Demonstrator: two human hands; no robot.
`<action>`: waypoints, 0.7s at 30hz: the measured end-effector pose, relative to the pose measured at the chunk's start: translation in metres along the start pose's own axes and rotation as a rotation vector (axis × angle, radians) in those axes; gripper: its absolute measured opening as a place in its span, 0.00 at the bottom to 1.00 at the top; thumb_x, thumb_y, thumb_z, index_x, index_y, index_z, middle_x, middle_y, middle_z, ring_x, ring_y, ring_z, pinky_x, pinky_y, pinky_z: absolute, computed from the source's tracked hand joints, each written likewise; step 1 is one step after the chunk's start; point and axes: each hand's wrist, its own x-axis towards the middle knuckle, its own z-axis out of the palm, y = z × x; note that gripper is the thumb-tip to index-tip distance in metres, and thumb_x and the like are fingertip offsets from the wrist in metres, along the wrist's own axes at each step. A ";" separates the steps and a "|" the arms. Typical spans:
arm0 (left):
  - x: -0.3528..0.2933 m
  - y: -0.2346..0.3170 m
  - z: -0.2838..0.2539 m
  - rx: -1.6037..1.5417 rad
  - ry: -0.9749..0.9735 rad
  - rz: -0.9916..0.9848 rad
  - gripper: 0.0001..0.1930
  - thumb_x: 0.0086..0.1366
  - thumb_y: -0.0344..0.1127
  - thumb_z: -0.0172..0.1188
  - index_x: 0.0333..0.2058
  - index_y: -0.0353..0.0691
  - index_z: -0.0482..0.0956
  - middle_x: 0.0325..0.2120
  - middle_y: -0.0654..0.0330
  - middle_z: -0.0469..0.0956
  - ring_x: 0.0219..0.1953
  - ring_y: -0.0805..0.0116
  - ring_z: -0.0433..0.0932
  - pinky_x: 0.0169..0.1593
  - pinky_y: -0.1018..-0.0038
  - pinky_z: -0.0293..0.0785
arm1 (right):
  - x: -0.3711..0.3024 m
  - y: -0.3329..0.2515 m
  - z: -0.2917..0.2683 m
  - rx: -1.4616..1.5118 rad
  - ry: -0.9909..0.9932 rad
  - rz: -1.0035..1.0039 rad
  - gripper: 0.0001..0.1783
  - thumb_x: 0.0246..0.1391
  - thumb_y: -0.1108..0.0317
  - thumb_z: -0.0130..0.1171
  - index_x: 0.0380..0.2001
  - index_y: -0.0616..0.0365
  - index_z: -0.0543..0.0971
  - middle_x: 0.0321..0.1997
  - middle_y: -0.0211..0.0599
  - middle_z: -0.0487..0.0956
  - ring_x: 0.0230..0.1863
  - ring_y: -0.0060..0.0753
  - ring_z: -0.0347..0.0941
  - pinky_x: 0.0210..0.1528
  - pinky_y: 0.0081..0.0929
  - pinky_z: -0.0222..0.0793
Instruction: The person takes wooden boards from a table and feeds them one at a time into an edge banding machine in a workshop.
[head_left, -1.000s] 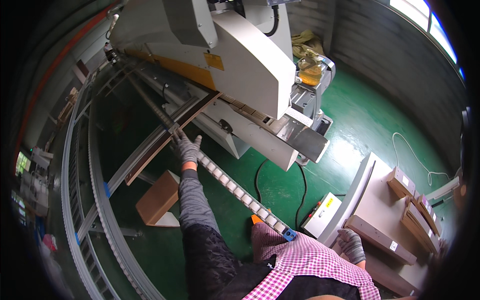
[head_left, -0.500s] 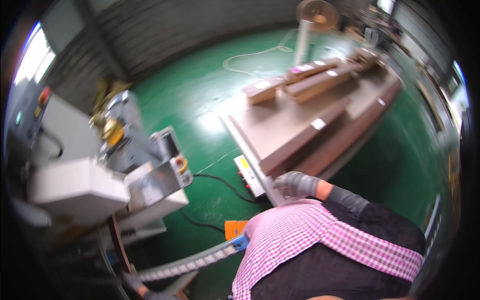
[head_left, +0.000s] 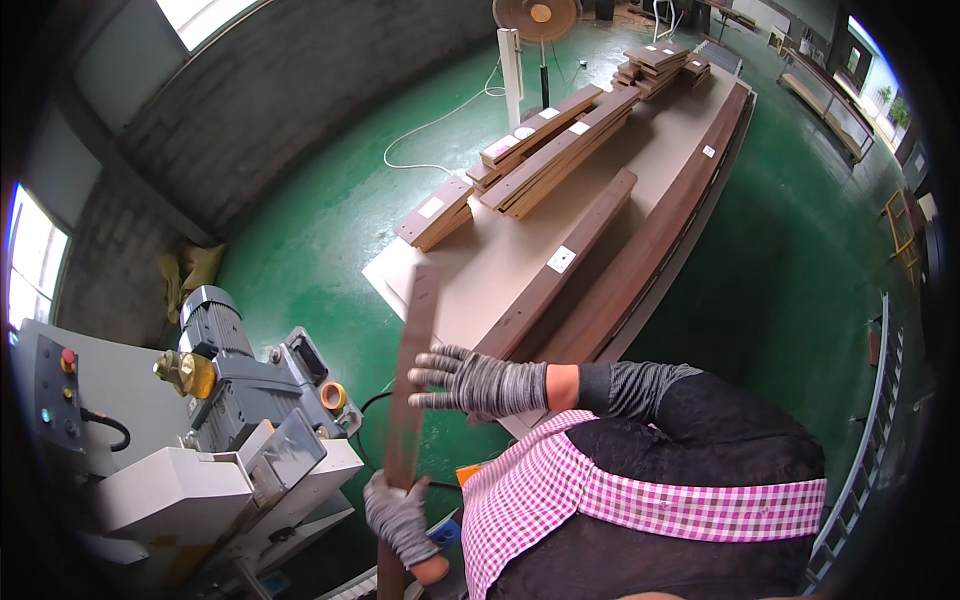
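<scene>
A long, narrow brown board [head_left: 403, 420], slightly blurred, stands steeply tilted in front of me. My left hand [head_left: 400, 520], in a grey knit glove, is closed around its lower part. My right hand [head_left: 480, 382], gloved the same way, is at the board's middle with fingers stretched out and slightly spread. Its fingertips are beside the board or touch it; I cannot tell which. Behind the hand is a long table [head_left: 470, 270] with a pale top. A brown board with a white label [head_left: 575, 245] and a longer brown board [head_left: 660, 235] lie on it.
Stacks of labelled boards [head_left: 560, 150] occupy the table's far side. At left stands a grey machine [head_left: 245, 375] with a motor, control panel [head_left: 60, 390] and tape roll [head_left: 333, 397]. A ladder-like rail [head_left: 850, 450] runs along the right; a round fan [head_left: 538, 14] stands at the back.
My left hand has brought the board from low beside the machine to in front of me. My right hand has moved from the table's edge to the board, fingers now extended. The view has shifted.
</scene>
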 end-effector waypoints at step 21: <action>0.098 0.250 0.183 0.361 -0.275 0.518 0.37 0.44 0.52 0.73 0.52 0.41 0.73 0.41 0.51 0.79 0.45 0.51 0.78 0.50 0.59 0.74 | -0.266 0.349 -0.082 -0.164 -0.314 0.736 0.36 0.33 0.60 0.76 0.51 0.43 0.75 0.51 0.33 0.75 0.60 0.41 0.67 0.67 0.59 0.50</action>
